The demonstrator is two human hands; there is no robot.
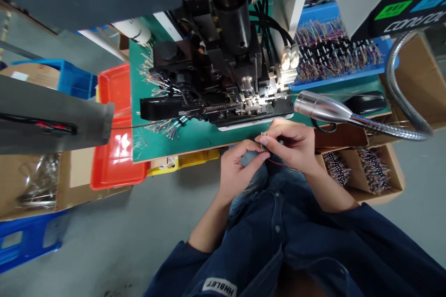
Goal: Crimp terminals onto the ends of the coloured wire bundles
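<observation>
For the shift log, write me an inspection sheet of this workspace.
Surface: green bench top, bearing the black machine.
Job's things: thin wire; its end among the fingertips is too small to make out.
Clutter: loose wire bundles beside the machine; more in the blue tray.
Fingers: left fingers and right fingers pinch the wire, below the bench edge.
Cables: black cables behind the machine.
Surroundings: red trays left, divided cardboard box right.

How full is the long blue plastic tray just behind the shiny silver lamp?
Quite full: bundles of thin multicoloured wires cover most of what shows inside the blue tray.
</observation>
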